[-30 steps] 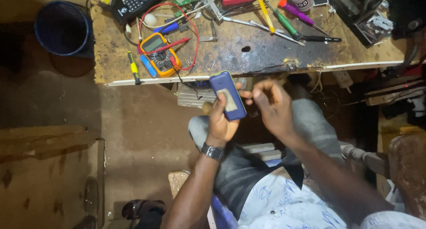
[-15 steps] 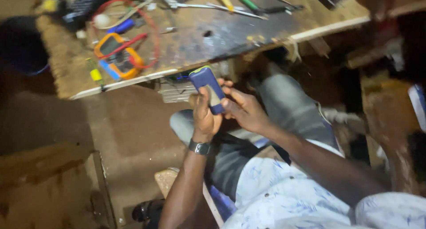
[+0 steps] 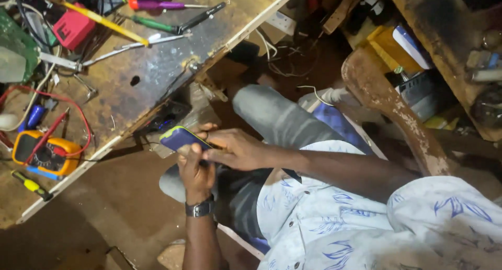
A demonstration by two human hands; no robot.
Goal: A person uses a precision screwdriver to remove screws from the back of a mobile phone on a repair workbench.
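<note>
A small blue phone (image 3: 178,138) with a yellow-green edge is held over my lap, just below the workbench's edge. My left hand (image 3: 196,173), with a dark watch (image 3: 200,209) on its wrist, grips the phone from underneath. My right hand (image 3: 235,149) comes in from the right, its fingertips pressed on the phone's near end. Both hands touch each other around the phone. My grey trousers and white patterned shirt fill the lower right.
The worn wooden workbench (image 3: 157,66) at upper left carries an orange multimeter (image 3: 44,155) with red leads, a red box (image 3: 73,29), several screwdrivers (image 3: 157,24) and tweezers. A curved rusty-looking wooden piece (image 3: 387,108) and cluttered shelves stand to the right.
The view has swung and tilted, so the workbench now sits at the upper left. Both hands have stayed together on the phone, which now lies flatter and edge-on.
</note>
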